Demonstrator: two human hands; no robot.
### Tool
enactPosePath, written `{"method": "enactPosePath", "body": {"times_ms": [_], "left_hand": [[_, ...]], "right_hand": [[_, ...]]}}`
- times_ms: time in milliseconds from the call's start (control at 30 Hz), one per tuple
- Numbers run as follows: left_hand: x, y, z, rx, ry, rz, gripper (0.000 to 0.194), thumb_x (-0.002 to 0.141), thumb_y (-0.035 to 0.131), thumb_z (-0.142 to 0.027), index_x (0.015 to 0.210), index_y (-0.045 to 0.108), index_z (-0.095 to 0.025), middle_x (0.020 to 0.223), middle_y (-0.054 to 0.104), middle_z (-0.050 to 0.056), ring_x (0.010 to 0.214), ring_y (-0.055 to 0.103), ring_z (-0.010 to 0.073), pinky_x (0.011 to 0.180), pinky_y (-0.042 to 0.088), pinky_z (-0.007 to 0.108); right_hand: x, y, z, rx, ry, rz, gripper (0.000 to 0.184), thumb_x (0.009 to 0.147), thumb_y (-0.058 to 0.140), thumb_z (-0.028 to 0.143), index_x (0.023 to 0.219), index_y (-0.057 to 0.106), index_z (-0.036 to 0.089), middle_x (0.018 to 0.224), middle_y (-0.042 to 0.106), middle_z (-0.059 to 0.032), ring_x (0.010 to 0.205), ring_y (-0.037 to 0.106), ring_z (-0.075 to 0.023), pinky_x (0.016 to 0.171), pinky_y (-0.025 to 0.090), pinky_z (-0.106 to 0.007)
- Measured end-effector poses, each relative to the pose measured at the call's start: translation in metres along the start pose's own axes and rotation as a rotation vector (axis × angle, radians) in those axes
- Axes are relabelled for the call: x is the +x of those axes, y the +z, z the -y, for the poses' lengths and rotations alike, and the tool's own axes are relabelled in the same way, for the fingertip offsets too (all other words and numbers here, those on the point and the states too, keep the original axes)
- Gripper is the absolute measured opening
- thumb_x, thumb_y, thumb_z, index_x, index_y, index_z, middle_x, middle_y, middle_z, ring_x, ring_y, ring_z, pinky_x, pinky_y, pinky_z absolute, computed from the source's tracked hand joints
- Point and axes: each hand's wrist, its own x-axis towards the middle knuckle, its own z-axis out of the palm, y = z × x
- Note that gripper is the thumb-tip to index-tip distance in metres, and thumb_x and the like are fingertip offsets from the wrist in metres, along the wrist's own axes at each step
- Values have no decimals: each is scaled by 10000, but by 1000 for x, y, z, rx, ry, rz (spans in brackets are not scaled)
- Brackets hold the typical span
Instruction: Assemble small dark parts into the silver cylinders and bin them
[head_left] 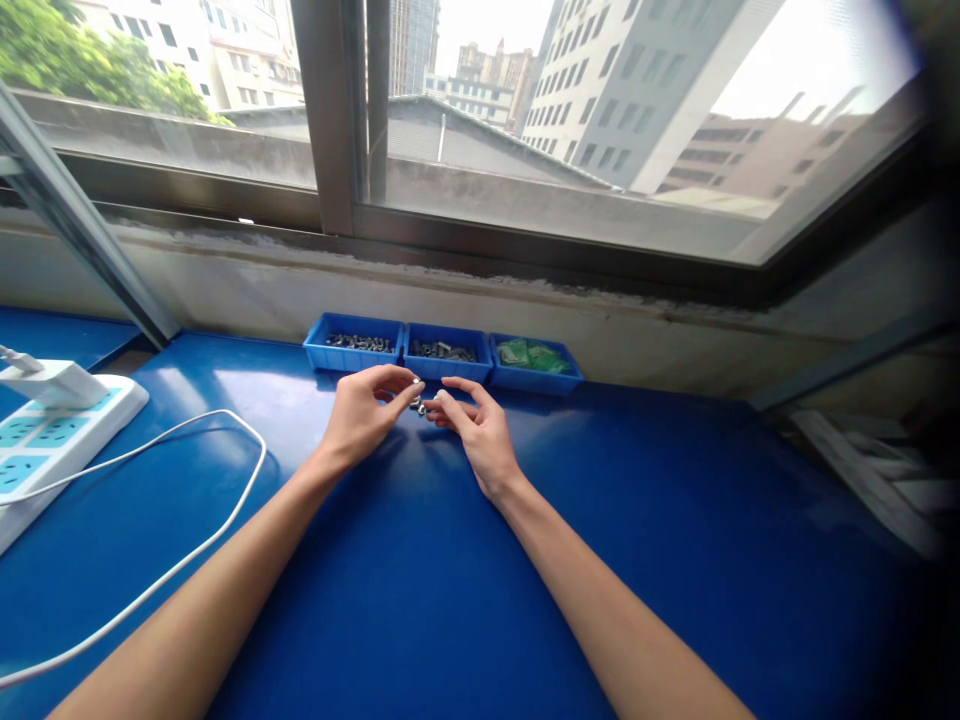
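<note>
My left hand (367, 410) is above the blue table, just in front of the bins, with thumb and forefinger pinched on a small shiny metal piece (416, 381). My right hand (484, 430) faces it from the right, thumb bent toward the lower fingers and forefinger raised apart. More small silvery metal parts (421, 408) show between the hands, by the right fingertips. They look like fasteners, but their exact kind is too small to tell. The right hand's grip is partly hidden by its own fingers.
Along the wall stand a blue bin of small metal parts (315, 352), a bin of grey metal pieces (450, 370) and a bin of green packets (536, 380). At left lie a white power strip (124, 400) and a white cable (251, 480). A window (337, 120) rises behind.
</note>
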Motion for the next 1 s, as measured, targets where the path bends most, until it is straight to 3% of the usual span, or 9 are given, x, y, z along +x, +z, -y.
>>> {"method": "enactPosePath", "body": {"times_ms": [167,300,400,533,667,833,1000], "left_hand": [[18,-15,18,-274,-281,-274,369,730,786,-429,915,724,-116,797,750,94,748,737,221,722,593,314],[27,-21,24,-442,-292,-357,481,700,820,-374,1070,713,-87,938,759,131,898,743,236,924,579,382],[27,-19,20,-467,-267,-374,505,718,806,-356,1136,698,-95,1027,752,140,960,733,238,970,562,395],[18,-12,15,-294,-226,-241,376,796,717,-411,1026,740,-115,916,766,112,862,740,237,857,597,370],[7,-5,16,-54,-152,-79,296,841,652,-383,1022,748,-170,894,772,80,830,739,228,760,595,321],[1,-1,16,87,-66,-22,242,862,615,-326,1001,752,-182,943,771,62,809,733,200,752,582,294],[-4,2,12,171,16,63,235,877,588,-289,1017,751,-194,968,768,58,803,719,191,748,571,291]], "right_hand": [[0,-1,-2,-108,-61,-25,319,823,704,411,1068,641,216,846,763,-39,769,711,-177,772,561,-340],[3,-5,-5,-113,-53,-20,294,839,675,387,1072,641,210,857,758,-42,792,710,-180,763,565,-334],[3,-8,-6,-175,-84,-42,255,859,642,359,1064,637,208,877,754,-50,808,713,-189,771,569,-346],[2,-12,-3,-561,-285,-85,202,865,599,226,1055,668,223,1000,740,-58,941,688,-216,862,546,-382],[1,-12,-2,-855,-493,52,388,854,553,104,1214,638,223,1262,669,-66,1216,556,-231,1080,427,-418],[0,-12,-5,-952,-512,180,395,887,532,122,1259,622,222,1293,659,-62,1225,531,-237,1087,419,-420],[0,-14,-7,-952,-457,73,331,880,517,105,1148,677,217,1131,724,-73,1098,613,-243,996,474,-406]]}}
